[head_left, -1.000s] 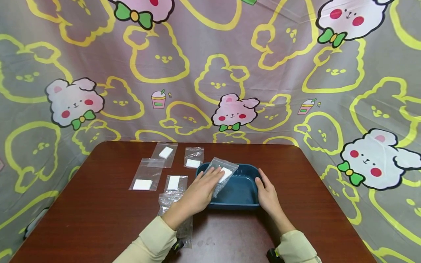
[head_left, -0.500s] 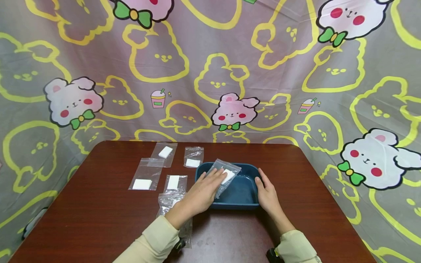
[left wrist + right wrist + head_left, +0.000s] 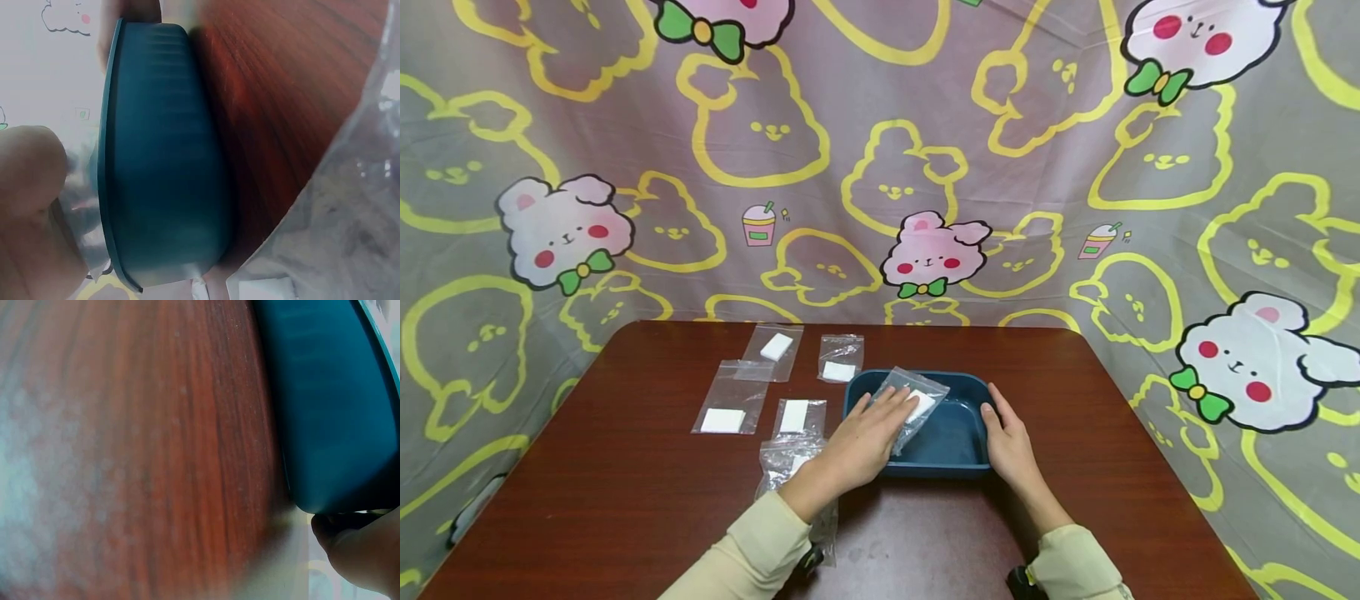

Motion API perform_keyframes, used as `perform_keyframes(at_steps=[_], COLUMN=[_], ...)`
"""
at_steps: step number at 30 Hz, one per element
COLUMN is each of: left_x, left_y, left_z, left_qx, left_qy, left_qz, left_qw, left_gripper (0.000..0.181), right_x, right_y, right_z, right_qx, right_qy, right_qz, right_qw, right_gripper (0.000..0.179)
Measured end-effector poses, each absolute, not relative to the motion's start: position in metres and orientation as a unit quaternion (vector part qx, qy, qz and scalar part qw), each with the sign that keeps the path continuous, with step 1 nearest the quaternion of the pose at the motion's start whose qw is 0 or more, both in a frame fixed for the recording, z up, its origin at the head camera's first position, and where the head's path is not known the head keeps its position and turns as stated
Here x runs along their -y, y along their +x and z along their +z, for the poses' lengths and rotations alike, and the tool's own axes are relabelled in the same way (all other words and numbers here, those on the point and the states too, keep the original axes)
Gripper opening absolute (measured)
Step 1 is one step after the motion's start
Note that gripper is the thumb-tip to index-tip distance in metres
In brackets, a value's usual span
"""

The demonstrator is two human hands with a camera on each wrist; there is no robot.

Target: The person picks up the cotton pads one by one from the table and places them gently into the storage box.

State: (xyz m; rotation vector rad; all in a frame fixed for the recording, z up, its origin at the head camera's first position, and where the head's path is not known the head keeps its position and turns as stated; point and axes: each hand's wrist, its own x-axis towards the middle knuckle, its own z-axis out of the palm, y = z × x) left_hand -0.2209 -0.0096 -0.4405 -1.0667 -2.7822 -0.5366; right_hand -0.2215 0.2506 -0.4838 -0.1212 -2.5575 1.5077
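Note:
My left hand (image 3: 865,433) holds a clear zip-lock bag (image 3: 934,388) with a white block (image 3: 919,405) in it, over the left part of a dark blue plastic box (image 3: 951,467). Its fingers lie across the bag's left side. In the left wrist view, the bag (image 3: 80,212) shows beside the box's rim, next to a finger (image 3: 31,169). At the box's right end, my right hand (image 3: 1011,446) grips the wall near the rim. The right wrist view shows the box's side (image 3: 337,412) and part of the hand (image 3: 365,553) at its end.
Several more zip-lock bags with white blocks lie left of the box, among them a far one (image 3: 786,367), a left one (image 3: 741,387) and a small one (image 3: 842,346). A crinkled bag (image 3: 775,467) lies under my left forearm. A patterned cloth (image 3: 820,167) surrounds the brown table (image 3: 625,492).
My left hand has shifted slightly to the right with the bag, and the bag's top has dipped a little. The right hand and the box stay where they were.

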Motion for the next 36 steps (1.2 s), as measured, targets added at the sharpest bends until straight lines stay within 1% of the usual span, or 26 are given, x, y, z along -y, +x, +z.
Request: perform_keyframes(at_steps=[13,19,29,36], left_x=[0.009,0.010,0.019,0.037], left_y=[-0.218,-0.215,-0.213,-0.209], left_z=[-0.441,-0.439,-0.440,-0.443], left_qx=[0.916,0.917,0.914,0.917], left_qy=[-0.356,-0.353,-0.348,-0.324], left_qz=[-0.174,-0.174,-0.199,-0.227], left_qw=[0.059,0.054,0.060,0.059], left_gripper=[0.052,0.053,0.053,0.047], right_x=[-0.251,-0.251,-0.252,-0.251], right_y=[-0.223,-0.222,-0.223,-0.223], right_z=[-0.485,-0.485,-0.485,-0.485], right_qx=[0.854,0.855,0.858,0.853], right_qy=[-0.036,-0.036,-0.032,-0.031], right_qz=[0.511,0.510,0.505,0.513], right_qw=[0.091,0.085,0.086,0.089], right_gripper=[0.051,0.052,0.052,0.052])
